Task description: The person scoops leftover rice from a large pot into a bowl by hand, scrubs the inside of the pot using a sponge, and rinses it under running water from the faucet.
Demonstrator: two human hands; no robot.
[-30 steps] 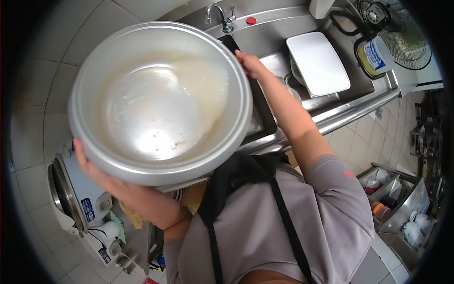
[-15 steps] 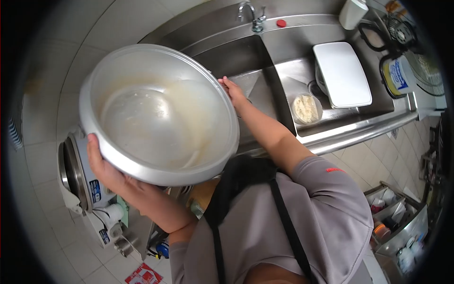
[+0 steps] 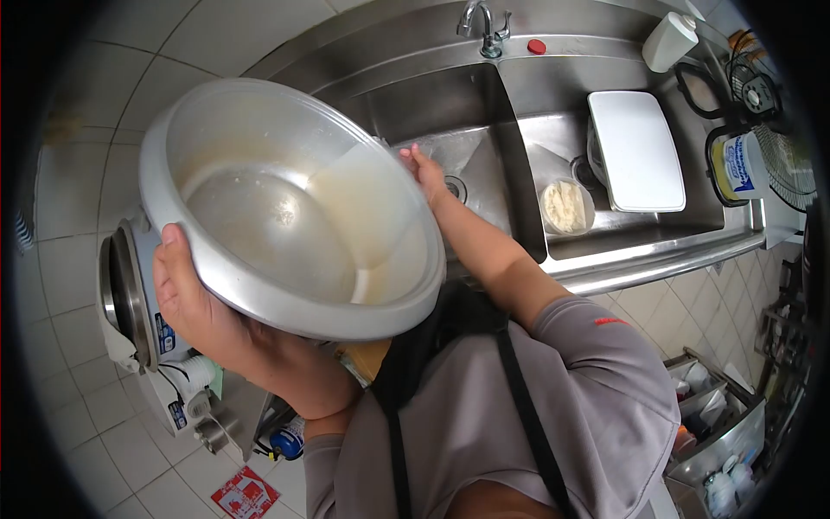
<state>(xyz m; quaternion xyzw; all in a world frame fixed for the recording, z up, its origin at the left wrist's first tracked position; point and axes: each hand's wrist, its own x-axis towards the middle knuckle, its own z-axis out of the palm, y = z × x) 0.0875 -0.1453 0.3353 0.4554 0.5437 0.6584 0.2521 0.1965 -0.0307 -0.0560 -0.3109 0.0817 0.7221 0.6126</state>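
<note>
Between my two hands is a large silver metal pot, tilted, its wide mouth facing up toward me. A cloudy whitish film and some yellowish residue mark its inner wall; a few specks lie on the bottom. My left hand is closed around the near left side, thumb over the rim. On the far right side, over the left sink basin, my right hand supports the pot from outside, its fingers partly hidden behind the wall.
The right basin holds a clear tub of pale food and a white-lidded container. Behind are a faucet and red cap. A white bottle and fan stand right. An appliance with a steel lid stands left.
The pot has tipped slightly further, and my left hand has turned upward along its side. My view has shifted, so the sink sits a little lower and further right.
</note>
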